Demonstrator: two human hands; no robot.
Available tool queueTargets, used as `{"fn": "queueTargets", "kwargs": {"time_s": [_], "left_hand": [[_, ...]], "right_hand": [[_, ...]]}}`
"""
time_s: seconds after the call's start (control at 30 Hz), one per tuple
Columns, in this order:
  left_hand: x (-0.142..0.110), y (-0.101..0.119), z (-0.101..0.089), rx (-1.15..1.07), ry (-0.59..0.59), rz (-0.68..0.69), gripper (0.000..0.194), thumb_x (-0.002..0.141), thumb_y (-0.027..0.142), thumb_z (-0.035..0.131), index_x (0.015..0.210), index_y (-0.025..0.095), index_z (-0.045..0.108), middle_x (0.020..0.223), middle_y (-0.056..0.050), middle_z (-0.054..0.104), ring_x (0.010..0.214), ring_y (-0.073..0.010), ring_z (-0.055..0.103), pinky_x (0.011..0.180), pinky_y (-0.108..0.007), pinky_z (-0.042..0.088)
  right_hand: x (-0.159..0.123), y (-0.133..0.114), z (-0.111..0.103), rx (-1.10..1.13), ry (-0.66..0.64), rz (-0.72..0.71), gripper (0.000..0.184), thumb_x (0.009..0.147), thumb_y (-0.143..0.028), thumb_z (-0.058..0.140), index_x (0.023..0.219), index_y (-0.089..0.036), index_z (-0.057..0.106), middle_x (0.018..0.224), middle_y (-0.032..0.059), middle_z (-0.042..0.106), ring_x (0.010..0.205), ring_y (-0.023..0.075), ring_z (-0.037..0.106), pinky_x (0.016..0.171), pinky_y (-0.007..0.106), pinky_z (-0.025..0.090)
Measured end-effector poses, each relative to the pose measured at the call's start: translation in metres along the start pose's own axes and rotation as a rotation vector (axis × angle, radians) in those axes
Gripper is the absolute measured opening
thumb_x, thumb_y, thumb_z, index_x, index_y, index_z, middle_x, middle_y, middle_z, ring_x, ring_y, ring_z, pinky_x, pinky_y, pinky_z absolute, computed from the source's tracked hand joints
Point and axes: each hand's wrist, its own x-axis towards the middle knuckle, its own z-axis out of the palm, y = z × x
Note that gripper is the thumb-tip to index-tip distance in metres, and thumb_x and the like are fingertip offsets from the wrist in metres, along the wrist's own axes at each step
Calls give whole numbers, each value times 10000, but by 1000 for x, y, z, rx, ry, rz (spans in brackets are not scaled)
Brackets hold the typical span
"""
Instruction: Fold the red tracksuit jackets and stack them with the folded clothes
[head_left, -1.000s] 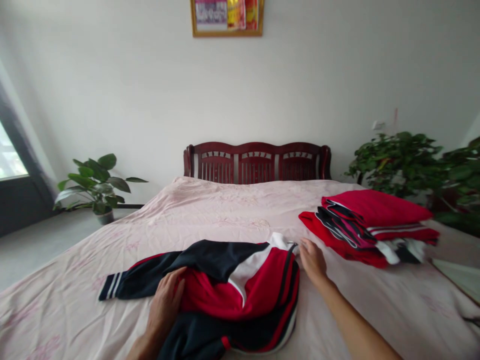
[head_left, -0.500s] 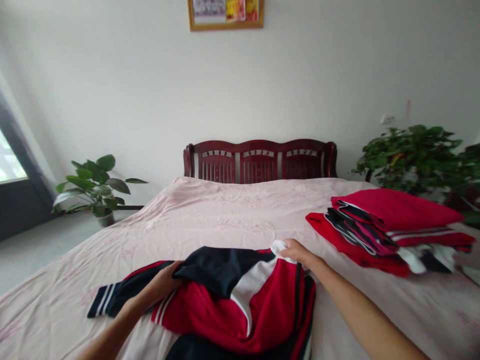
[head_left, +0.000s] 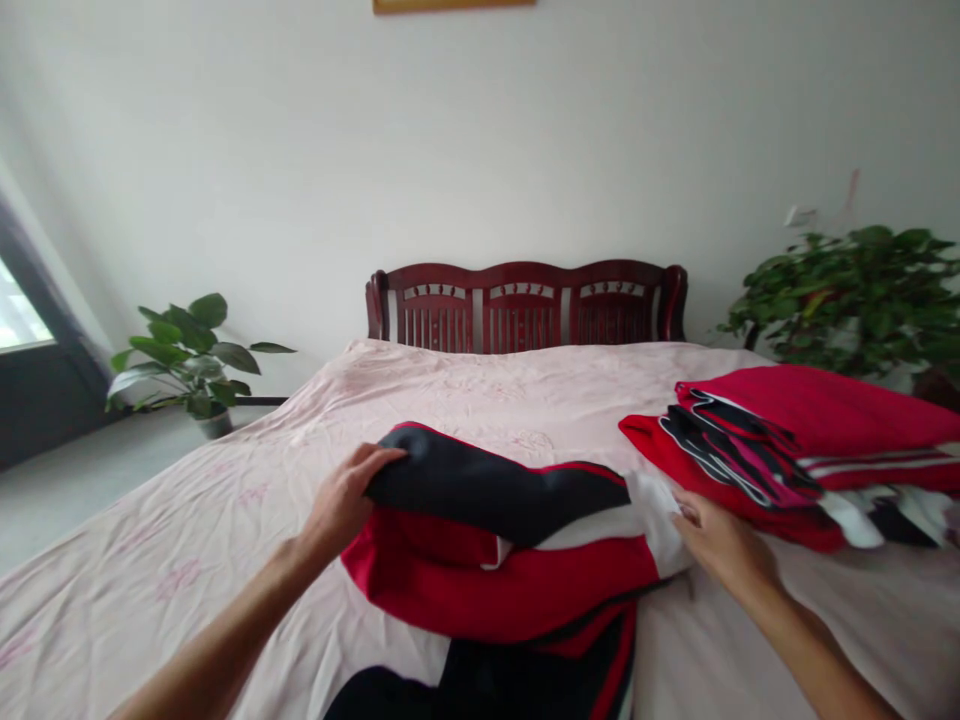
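A red, navy and white track jacket [head_left: 517, 597] is held folded lengthwise above the pink bedsheet. My left hand [head_left: 351, 500] grips its navy end, thumb and fingers closed over the cloth. At the other end, the white part is pinched in my right hand [head_left: 720, 540]. Beneath and nearer to me lies dark navy clothing [head_left: 517, 680] with a red stripe, partly covered by the jacket and cut off by the frame's bottom edge.
To the right, a stack of folded red and navy clothes [head_left: 840, 420] lies on the bed, with white pieces sticking out below. The bedsheet [head_left: 195, 540] is wrinkled. Beyond stand a dark wooden headboard [head_left: 521, 310] and two potted plants, one left [head_left: 191, 350], one right [head_left: 862, 300].
The jacket has been raised and stretched out sideways; its navy and striped sleeve no longer lies out to the left. My right hand has moved right, and my left hand slightly up.
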Motion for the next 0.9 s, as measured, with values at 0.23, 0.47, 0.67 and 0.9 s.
{"fn": "queueTargets", "kwargs": {"time_s": [0.23,0.47,0.67,0.9], "left_hand": [[4,7,1,343,-84,-161,382,909,219,466,1225,278,673,1061,-73,676,984,-282,643,874,-399,483],[7,74,6,86,0,345,492,925,62,402,1350,265,546,1169,-52,667,1031,-182,647,867,-303,528],[-47,107,56,33,-278,1022,220,991,208,459,1158,182,600,1007,-48,692,927,-158,654,743,-268,521],[-52,101,75,74,-241,1134,164,977,177,464,886,182,600,770,-2,633,667,-137,587,566,-310,425]], "right_hand": [[-27,-86,28,291,-286,-167,339,809,-460,563,993,-222,720,1047,101,748,983,267,684,911,386,533],[-35,-193,53,750,-649,-93,519,905,-574,488,1220,-189,636,1257,115,667,846,180,685,593,248,506],[-45,-192,90,448,-1119,41,666,910,-674,431,1374,-201,500,1354,155,597,526,68,599,435,200,335],[-60,-220,111,-96,-1126,-446,702,760,-718,607,1208,-179,654,1115,113,713,855,260,703,697,321,516]]}}
